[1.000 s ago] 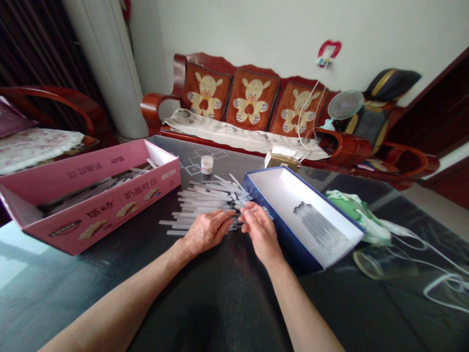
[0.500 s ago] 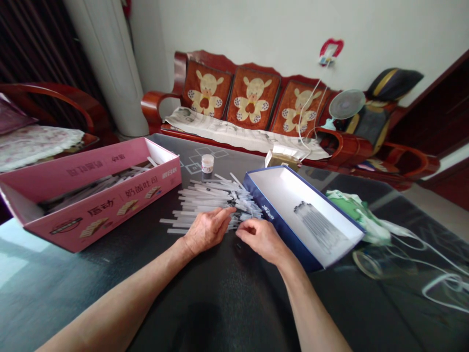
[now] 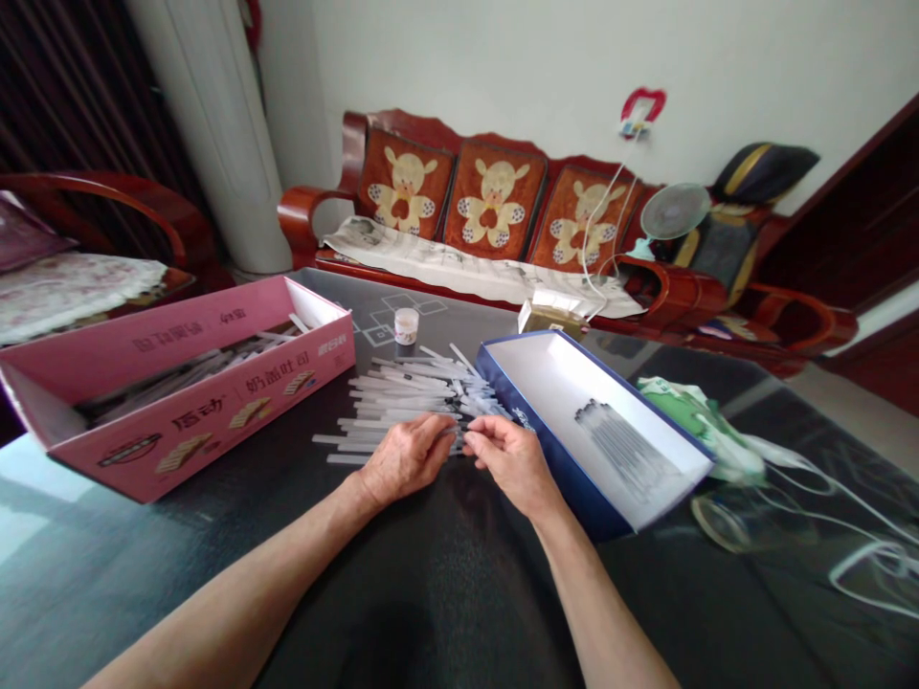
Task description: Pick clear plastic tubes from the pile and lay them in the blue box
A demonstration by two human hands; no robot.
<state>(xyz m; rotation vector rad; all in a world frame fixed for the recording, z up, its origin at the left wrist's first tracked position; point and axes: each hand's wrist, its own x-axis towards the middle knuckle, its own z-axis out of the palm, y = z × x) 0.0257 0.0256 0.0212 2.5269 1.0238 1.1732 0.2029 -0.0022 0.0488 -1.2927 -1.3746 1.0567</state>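
Observation:
A loose pile of thin translucent white strips (image 3: 388,400), some with small dark bits among them, lies on the dark table. My left hand (image 3: 411,459) is at the near edge of the pile, fingers curled and closed in a pinch. Its fingertips almost meet those of my right hand (image 3: 508,461), whose thumb and forefinger are pinched together. Whatever sits between the fingertips is too small and too covered to name. Right of my right hand stands a blue-edged white box (image 3: 556,368), holding a neat row of dark-tipped strips (image 3: 621,445).
On the left stands a long pink box (image 3: 287,383) with more strips inside. A small white cup (image 3: 406,326) is behind the pile. Past the blue box lie a green-and-white bag (image 3: 700,426), a glass jar (image 3: 725,517) and white cables (image 3: 872,565). A gold box (image 3: 551,319) stands behind.
My right hand has moved slightly left and its fingertips have come up to my left hand's. A small dark piece on the table below the right fingertips no longer shows there.

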